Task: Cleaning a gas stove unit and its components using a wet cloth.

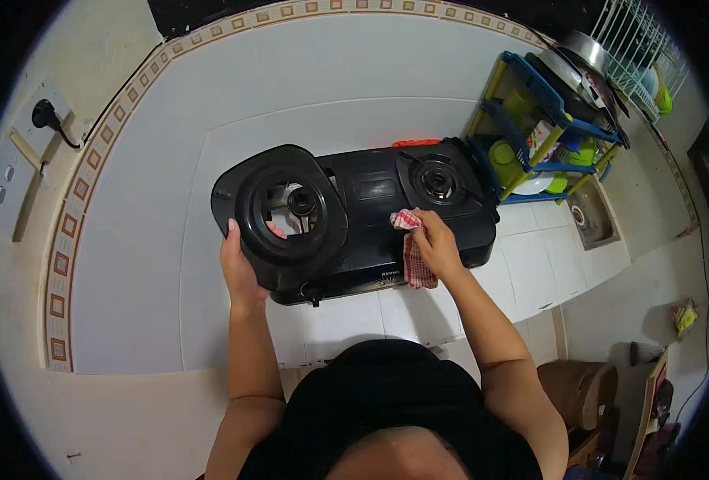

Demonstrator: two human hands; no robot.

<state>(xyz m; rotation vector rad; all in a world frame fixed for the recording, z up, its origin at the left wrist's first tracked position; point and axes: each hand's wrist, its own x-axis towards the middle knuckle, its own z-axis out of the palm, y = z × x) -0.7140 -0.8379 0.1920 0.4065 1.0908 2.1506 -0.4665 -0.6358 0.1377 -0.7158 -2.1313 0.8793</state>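
A black two-burner gas stove (366, 164) stands on the white tiled counter. My left hand (241, 260) grips a black drip pan (246, 180) by its left edge, with fingertips showing through the round hole in its middle. The pan is tilted above the left burner (300, 202), part of which shows through that hole. In my right hand (438, 242) is a bunched red-and-white checked cloth (418, 264), hanging down over the stove's front. The right burner (437, 182) has its own dark plate around it. A knob (313, 294) sticks out at the front left.
At the right, a blue-and-yellow rack (522, 132) holds green containers and, on top, metal pans (585, 50). Beyond it lies a small sink (593, 214). A black plug (45, 116) sits in a socket on the left wall. Something orange (415, 143) shows behind the stove.
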